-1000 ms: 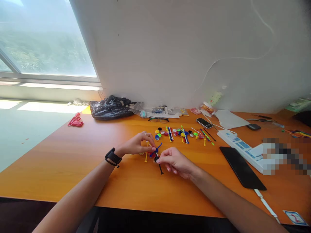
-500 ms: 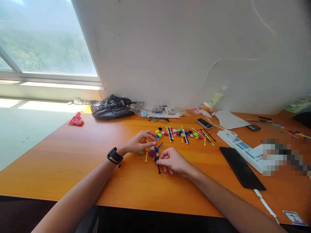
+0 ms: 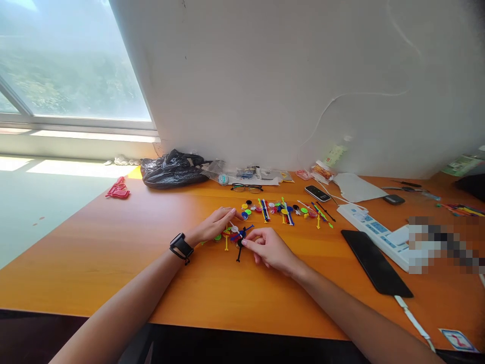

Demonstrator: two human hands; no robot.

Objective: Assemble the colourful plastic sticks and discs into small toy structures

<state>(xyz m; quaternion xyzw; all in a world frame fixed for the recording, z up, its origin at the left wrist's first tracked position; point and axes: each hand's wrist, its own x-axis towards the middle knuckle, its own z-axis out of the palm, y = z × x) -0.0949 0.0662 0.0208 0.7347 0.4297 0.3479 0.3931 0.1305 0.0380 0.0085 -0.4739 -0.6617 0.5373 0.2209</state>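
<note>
On the orange table (image 3: 113,253) lies a small cluster of plastic sticks and discs (image 3: 232,233). My right hand (image 3: 267,248) pinches a black stick with a round black head (image 3: 239,248) at its top end, the stick slanting down to the left. My left hand (image 3: 214,225), with a black watch on the wrist, rests flat beside the cluster, fingers stretched toward a white piece and a blue stick (image 3: 246,231). Further back a row of several coloured sticks and discs (image 3: 284,208) lies spread out.
A black plastic bag (image 3: 172,171), glasses (image 3: 246,188), a small phone (image 3: 317,192) and packets lie along the wall. A white power strip (image 3: 369,226) and a dark phone with a cable (image 3: 375,263) lie to the right. A red object (image 3: 118,189) sits at the left edge.
My left hand has let go its pinch and flattened out on the table. My right hand has swung the black stick so its lower end now points left.
</note>
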